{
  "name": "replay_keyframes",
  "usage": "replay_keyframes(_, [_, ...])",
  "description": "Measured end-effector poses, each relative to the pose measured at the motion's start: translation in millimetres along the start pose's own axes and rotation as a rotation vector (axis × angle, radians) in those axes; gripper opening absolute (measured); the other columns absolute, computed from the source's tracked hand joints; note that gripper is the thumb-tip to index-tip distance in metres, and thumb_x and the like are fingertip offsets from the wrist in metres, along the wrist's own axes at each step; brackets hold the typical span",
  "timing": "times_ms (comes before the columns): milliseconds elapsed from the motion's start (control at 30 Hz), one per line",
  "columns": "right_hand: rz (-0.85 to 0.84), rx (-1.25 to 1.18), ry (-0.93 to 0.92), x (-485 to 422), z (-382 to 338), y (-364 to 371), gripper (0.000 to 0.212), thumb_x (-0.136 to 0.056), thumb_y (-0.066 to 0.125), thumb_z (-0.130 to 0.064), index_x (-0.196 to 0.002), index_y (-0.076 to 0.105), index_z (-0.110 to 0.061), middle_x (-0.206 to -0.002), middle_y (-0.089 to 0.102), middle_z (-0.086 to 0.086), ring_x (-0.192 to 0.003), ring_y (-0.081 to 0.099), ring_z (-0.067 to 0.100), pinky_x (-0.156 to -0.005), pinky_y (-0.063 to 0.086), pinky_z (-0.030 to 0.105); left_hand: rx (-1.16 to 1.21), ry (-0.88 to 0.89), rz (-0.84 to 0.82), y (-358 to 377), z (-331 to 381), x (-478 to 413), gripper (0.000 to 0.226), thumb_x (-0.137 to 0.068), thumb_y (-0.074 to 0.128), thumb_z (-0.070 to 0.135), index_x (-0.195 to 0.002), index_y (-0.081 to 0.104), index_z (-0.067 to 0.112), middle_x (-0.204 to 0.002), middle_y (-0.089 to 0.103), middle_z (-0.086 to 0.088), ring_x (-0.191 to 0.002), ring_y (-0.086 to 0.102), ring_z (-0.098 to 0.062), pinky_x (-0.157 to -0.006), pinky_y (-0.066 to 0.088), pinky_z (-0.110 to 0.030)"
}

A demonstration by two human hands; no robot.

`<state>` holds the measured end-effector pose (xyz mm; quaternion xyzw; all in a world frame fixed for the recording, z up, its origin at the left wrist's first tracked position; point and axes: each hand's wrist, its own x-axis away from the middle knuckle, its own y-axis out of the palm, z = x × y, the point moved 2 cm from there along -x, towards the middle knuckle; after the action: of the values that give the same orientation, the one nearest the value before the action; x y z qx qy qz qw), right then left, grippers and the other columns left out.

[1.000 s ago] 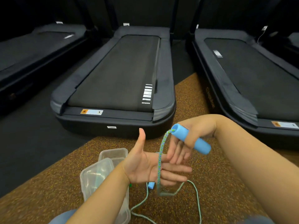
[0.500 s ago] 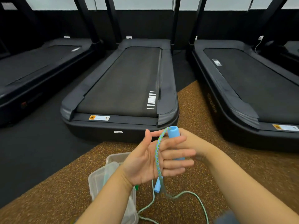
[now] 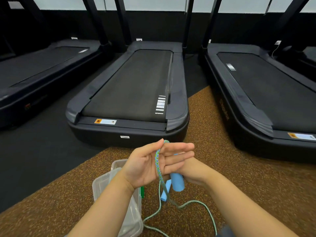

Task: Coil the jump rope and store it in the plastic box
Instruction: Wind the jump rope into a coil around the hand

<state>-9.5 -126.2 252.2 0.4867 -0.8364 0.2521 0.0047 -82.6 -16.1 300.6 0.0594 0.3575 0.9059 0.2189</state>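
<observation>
Winding is the step I judge to be in hand: my left hand (image 3: 150,164) is held flat and open, palm up, fingers straight, gripping nothing, while the blue-and-green braided jump rope (image 3: 158,165) lies over its palm and passes between thumb and forefinger. Behind that hand, my right hand (image 3: 193,171) is closed around one light-blue foam cylinder handle (image 3: 177,183), which points downward; I cannot see its fingers fully. The second blue handle (image 3: 165,190) hangs or lies just below the left hand. Loose rope trails on the speckled brown floor mat (image 3: 239,194) beneath it. The clear plastic box (image 3: 135,223) sits under my left forearm, unlidded as far as I can tell. Next, I reckon, the right hand must carry the handle around the left palm again, keeping the turns snug.
</observation>
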Motion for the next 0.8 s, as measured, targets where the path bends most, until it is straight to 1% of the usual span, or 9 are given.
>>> replay_keyframes(67, [-0.037,-0.095,-0.024,8,-17,6,0.025,-0.086,0.061,-0.009,-0.087,0.057,-0.034,-0.126,0.056,0.026,-0.117,0.051,0.038,-0.105,0.041,0.043,0.016,0.044,-0.022,1,4,0,0.049,-0.097,0.042,0.026,-0.132,0.048,-0.008,-0.144,0.046,-0.015,-0.135,0.041,-0.026,-0.112,0.028,-0.036])
replay_keyframes(133, [-0.044,-0.170,-0.039,14,-24,9,0.026,-0.086,0.058,-0.005,-0.086,0.059,-0.031,-0.114,0.061,0.027,-0.106,0.058,0.038,-0.096,0.047,0.043,0.019,0.091,-0.007,0,9,0,0.046,-0.097,0.043,0.023,-0.129,0.050,-0.010,-0.147,0.043,-0.014,-0.138,0.037,-0.024,-0.113,0.028,-0.034])
replay_keyframes(200, [-0.082,-0.279,-0.049,21,-27,13,0.027,-0.089,0.052,0.000,-0.090,0.061,-0.025,-0.098,0.067,0.015,-0.091,0.066,0.026,-0.087,0.052,0.036,-0.022,0.124,0.017,0,13,1,0.044,-0.094,0.047,0.024,-0.124,0.058,-0.006,-0.147,0.042,-0.010,-0.140,0.033,-0.021,-0.112,0.029,-0.032])
replay_keyframes(300, [-0.121,-0.381,-0.043,26,-29,18,0.027,-0.091,0.047,0.002,-0.093,0.062,-0.020,-0.089,0.067,-0.002,-0.079,0.066,0.009,-0.080,0.054,0.026,0.011,0.170,0.029,-2,18,2,0.048,-0.092,0.051,0.027,-0.128,0.055,-0.005,-0.149,0.040,-0.011,-0.140,0.032,-0.021,-0.111,0.031,-0.031])
replay_keyframes(367, [-0.103,-0.403,-0.040,26,-24,20,0.022,-0.090,0.049,0.000,-0.097,0.060,-0.017,-0.088,0.069,0.000,-0.078,0.067,0.010,-0.078,0.055,0.026,0.016,0.221,0.062,-5,21,2,0.050,-0.090,0.053,0.029,-0.129,0.055,-0.003,-0.147,0.043,-0.013,-0.139,0.034,-0.023,-0.111,0.032,-0.032])
replay_keyframes(467, [-0.064,-0.467,0.005,22,-14,25,0.017,-0.082,0.053,-0.005,-0.098,0.052,-0.010,-0.087,0.072,0.010,-0.078,0.070,0.023,-0.074,0.057,0.034,0.049,0.280,0.074,-10,25,3,0.048,-0.088,0.053,0.029,-0.127,0.058,0.001,-0.144,0.047,-0.014,-0.137,0.038,-0.025,-0.111,0.032,-0.035])
replay_keyframes(600, [-0.083,-0.394,0.045,17,-5,31,0.015,-0.076,0.055,-0.005,-0.088,0.052,-0.014,-0.085,0.070,0.017,-0.074,0.069,0.026,-0.071,0.054,0.034,0.084,0.342,0.124,-19,31,5,0.048,-0.086,0.054,0.030,-0.126,0.060,0.004,-0.141,0.050,-0.013,-0.135,0.042,-0.023,-0.110,0.035,-0.034])
replay_keyframes(733, [-0.017,-0.211,0.062,17,0,33,0.022,-0.077,0.063,-0.011,-0.096,0.053,-0.012,-0.090,0.066,0.021,-0.076,0.064,0.029,-0.064,0.051,0.033,0.076,0.335,0.164,-27,31,4,0.049,-0.085,0.054,0.032,-0.126,0.060,0.006,-0.141,0.051,-0.011,-0.134,0.043,-0.021,-0.110,0.034,-0.034])
replay_keyframes(800, [0.039,-0.054,0.042,20,-3,29,0.027,-0.076,0.064,-0.015,-0.097,0.049,-0.008,-0.086,0.069,0.018,-0.068,0.068,0.024,-0.059,0.051,0.032,0.034,0.302,0.199,-31,27,4,0.047,-0.089,0.049,0.033,-0.128,0.058,0.008,-0.143,0.050,-0.010,-0.135,0.042,-0.021,-0.111,0.032,-0.034])
